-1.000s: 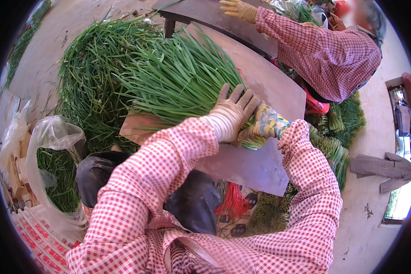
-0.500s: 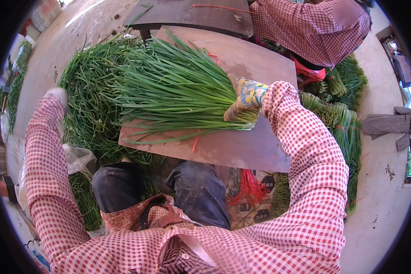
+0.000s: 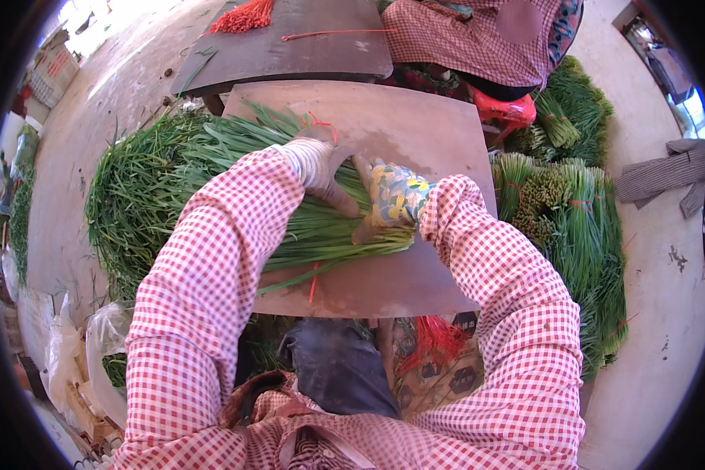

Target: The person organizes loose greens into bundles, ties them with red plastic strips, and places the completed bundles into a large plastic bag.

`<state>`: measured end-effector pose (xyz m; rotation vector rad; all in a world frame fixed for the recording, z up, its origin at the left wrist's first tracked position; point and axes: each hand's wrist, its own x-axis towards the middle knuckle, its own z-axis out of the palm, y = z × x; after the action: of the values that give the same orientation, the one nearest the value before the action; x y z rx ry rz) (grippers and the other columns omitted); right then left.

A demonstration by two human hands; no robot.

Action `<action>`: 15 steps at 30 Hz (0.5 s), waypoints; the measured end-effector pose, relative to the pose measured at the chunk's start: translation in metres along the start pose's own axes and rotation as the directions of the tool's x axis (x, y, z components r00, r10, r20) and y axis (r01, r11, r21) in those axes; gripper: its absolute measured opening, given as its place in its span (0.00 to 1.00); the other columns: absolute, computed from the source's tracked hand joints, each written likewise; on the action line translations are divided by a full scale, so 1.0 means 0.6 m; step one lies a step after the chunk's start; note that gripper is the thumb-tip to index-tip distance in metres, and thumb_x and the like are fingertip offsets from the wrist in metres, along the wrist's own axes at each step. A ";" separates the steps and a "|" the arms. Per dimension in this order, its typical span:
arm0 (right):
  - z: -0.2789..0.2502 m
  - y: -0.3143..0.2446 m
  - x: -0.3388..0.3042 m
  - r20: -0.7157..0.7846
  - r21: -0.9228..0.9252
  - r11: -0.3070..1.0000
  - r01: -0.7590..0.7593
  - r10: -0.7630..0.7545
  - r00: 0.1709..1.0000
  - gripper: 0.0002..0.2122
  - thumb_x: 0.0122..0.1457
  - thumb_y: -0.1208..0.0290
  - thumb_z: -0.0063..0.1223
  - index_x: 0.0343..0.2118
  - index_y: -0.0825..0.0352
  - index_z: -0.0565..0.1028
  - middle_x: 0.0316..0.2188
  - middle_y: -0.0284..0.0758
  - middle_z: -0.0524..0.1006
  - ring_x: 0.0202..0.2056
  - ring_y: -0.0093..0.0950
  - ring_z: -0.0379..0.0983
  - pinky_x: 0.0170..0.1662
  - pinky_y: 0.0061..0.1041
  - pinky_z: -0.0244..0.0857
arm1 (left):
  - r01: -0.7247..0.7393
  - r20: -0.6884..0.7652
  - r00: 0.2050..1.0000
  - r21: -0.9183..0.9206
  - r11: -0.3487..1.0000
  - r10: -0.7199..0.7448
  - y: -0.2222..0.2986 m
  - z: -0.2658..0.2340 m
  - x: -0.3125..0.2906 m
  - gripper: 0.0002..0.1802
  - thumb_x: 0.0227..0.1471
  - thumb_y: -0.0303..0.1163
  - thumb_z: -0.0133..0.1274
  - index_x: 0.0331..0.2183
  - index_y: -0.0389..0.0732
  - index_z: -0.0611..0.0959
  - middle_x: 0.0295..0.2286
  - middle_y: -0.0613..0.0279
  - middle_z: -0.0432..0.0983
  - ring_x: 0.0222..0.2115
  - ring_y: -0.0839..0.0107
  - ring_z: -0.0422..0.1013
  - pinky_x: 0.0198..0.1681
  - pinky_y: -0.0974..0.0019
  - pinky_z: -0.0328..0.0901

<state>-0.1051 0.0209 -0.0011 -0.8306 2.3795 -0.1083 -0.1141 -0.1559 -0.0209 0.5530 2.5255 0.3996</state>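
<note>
A thick bunch of green chives (image 3: 321,223) lies across the low brown table, its cut ends to the right and its leaf tips to the left. My right hand (image 3: 388,196), in a glove with a flowered cuff, grips the bunch close to the cut ends. Just left of it, my gloved left hand (image 3: 325,176) closes over the top of the same bunch, thumb on the near side. A red tie (image 3: 315,283) runs under the chives, one end showing on the near side and the other beyond the far side.
Loose chives (image 3: 133,196) are heaped off the table's left end. Tied bundles (image 3: 587,235) stand on the floor at right. Red ties (image 3: 431,345) hang below the near edge, and more (image 3: 247,16) lie on a second table (image 3: 313,59). Another person (image 3: 466,39) sits at the far right.
My left hand has come from the far left onto the bunch beside my right hand. The right hand keeps its grip on the cut ends. The view has shifted somewhat.
</note>
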 end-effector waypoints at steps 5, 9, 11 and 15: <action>0.018 0.001 -0.002 -0.088 -0.038 0.990 0.136 -0.139 0.986 0.56 0.37 0.49 0.72 0.65 0.72 0.50 0.59 0.50 0.61 0.61 0.45 0.58 0.61 0.36 0.57 | 0.226 -0.053 0.974 0.196 0.954 -0.220 0.036 0.036 -0.075 0.74 0.20 0.65 0.70 0.63 0.37 0.56 0.59 0.45 0.58 0.62 0.51 0.53 0.65 0.48 0.44; 0.019 0.013 0.014 -0.044 -0.051 0.986 0.159 -0.161 0.986 0.57 0.35 0.50 0.72 0.65 0.73 0.50 0.60 0.50 0.61 0.61 0.45 0.58 0.61 0.35 0.58 | 0.208 -0.076 0.977 0.133 0.969 -0.200 0.029 0.044 -0.065 0.77 0.18 0.63 0.72 0.64 0.37 0.52 0.63 0.46 0.51 0.65 0.52 0.46 0.66 0.46 0.41; 0.017 0.017 0.022 -0.033 -0.023 0.983 0.182 -0.183 0.983 0.58 0.32 0.48 0.73 0.64 0.74 0.51 0.59 0.51 0.62 0.59 0.46 0.60 0.60 0.36 0.58 | 0.178 -0.081 0.982 0.137 0.974 -0.168 0.016 0.046 -0.058 0.77 0.17 0.62 0.72 0.64 0.38 0.52 0.63 0.47 0.50 0.66 0.53 0.43 0.66 0.45 0.40; 0.002 0.005 0.020 0.029 -0.014 0.989 0.148 -0.148 0.989 0.57 0.33 0.49 0.73 0.64 0.74 0.52 0.57 0.51 0.63 0.59 0.46 0.61 0.59 0.37 0.59 | 0.187 -0.061 0.982 0.164 0.968 -0.180 0.004 0.050 -0.039 0.76 0.15 0.61 0.73 0.63 0.38 0.55 0.62 0.47 0.53 0.65 0.54 0.45 0.66 0.45 0.40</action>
<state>-0.1134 0.0164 -0.0088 -1.0097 2.2935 -0.1372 -0.0791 -0.1596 -0.0348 0.3706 2.6430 0.1309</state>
